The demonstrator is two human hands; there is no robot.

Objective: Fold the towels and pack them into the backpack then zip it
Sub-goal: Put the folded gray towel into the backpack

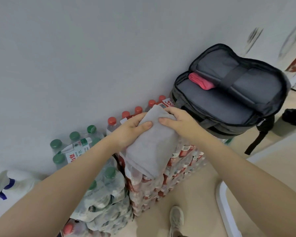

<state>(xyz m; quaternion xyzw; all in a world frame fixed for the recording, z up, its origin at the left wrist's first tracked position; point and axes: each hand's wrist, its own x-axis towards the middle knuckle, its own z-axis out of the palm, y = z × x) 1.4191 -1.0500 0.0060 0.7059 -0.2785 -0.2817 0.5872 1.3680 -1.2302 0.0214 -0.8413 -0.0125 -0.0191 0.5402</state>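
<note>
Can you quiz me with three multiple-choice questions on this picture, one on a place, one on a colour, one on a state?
1. Where is the pink towel?
A. inside the backpack
B. on the floor
C. on the green-capped bottles

2. What colour is the towel held by both hands?
A. blue
B. grey
C. pink

3. The backpack is:
A. zipped shut
B. unzipped, open
C. worn

Answers: 1 A, it lies in the open compartment. 2 B, the left hand and right hand grip grey cloth. 3 B, its lining shows.
</note>
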